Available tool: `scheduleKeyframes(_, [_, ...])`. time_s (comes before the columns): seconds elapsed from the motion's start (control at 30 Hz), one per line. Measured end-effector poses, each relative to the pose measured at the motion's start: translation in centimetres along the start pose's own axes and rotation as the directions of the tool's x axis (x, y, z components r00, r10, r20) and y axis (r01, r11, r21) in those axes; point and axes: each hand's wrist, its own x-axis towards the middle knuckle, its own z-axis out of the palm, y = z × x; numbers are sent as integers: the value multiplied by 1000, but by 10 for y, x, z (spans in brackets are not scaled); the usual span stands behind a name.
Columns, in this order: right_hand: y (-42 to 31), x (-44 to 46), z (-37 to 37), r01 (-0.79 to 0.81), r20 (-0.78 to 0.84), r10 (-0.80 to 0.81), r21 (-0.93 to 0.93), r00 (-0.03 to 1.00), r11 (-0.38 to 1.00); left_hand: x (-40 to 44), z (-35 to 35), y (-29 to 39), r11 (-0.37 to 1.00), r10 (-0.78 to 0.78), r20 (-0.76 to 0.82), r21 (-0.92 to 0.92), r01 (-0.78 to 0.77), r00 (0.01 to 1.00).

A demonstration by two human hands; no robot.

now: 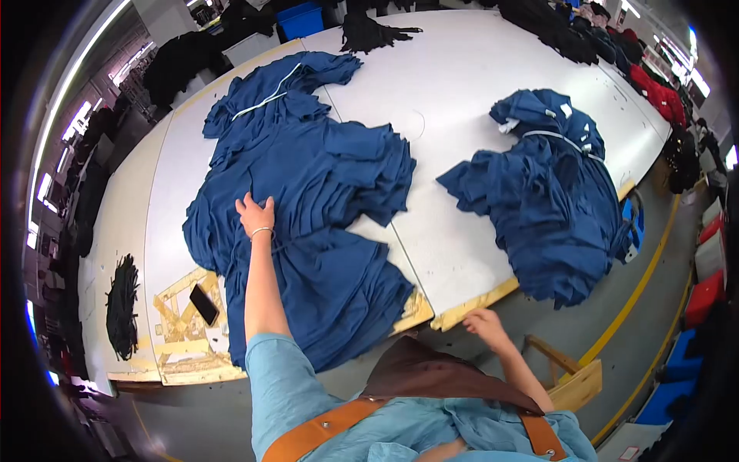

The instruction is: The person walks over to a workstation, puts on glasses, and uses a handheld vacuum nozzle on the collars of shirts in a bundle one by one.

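My left hand [256, 216] lies on a large pile of dark blue garments [308, 173], its thumb and fingers apart against the cloth. The stacked layers spread from the near table edge toward the far side. At the far end of the pile, a blue bundle [265, 88] is bound with a white tie [269, 98]. My right hand [486, 326] hangs beside the near table edge, fingers curled in and nothing visible in them. Right of it, another blue garment bundle [546, 200] with a white tie [554, 135] drapes over the table's edge.
The white table [446, 100] has worn yellow tape [477, 302] along its near edge. A black phone [204, 305] and a bunch of black strips [122, 308] lie at left. A wooden stool [573, 377] stands right of me. Dark cloth [373, 35] lies at the far side.
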Motion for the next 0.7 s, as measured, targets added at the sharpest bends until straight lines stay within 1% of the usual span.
scheduleKeyframes(0.03, [-10,17,10,32,84,-24,-96,996,995,4,4,2,999,-46,41,32,44,998])
scheduleKeyframes(0.07, [-21,31,14,40,83,-31,-110,996,993,10,10,3,998,-56,39,20,55,998])
scheduleKeyframes(0.13, [-36,51,21,204,270,-121,-305,955,930,17,19,-9,991,-99,46,94,94,994])
scheduleKeyframes(0.33, [-86,87,29,284,304,-162,-418,939,863,35,36,-57,991,-104,112,92,94,988])
scheduleKeyframes(0.37, [-93,93,30,296,336,-164,-392,928,871,32,31,-57,987,-129,66,-92,135,989])
scheduleKeyframes(0.4, [-101,98,32,308,366,-168,-367,915,878,30,25,-58,948,-162,21,-275,162,987])
scheduleKeyframes(0.43, [-108,104,32,320,397,-173,-341,901,884,26,19,-58,877,-201,-22,-450,170,979])
scheduleKeyframes(0.47, [-116,108,32,329,427,-178,-313,887,891,22,9,-56,778,-245,-60,-608,159,968])
scheduleKeyframes(0.5, [-124,111,31,332,442,-172,-314,880,890,13,-6,-40,694,-256,-78,-709,127,964])
scheduleKeyframes(0.53, [-134,113,30,331,464,-187,-250,866,910,-5,-25,-14,600,-268,-98,-795,86,958])
scheduleKeyframes(0.57, [-146,117,27,330,486,-205,-185,849,926,-25,-41,11,607,-281,-110,-790,88,953])
scheduleKeyframes(0.63, [-172,120,23,322,543,-242,-55,804,945,-75,-72,64,628,-181,-229,-775,-67,957])
scheduleKeyframes(0.67, [-188,116,20,276,577,-245,36,779,961,-107,-86,98,597,-126,-267,-789,-142,955])
scheduleKeyframes(0.7, [-204,109,17,222,609,-250,123,752,967,-143,-100,137,614,-78,-277,-770,-173,958])
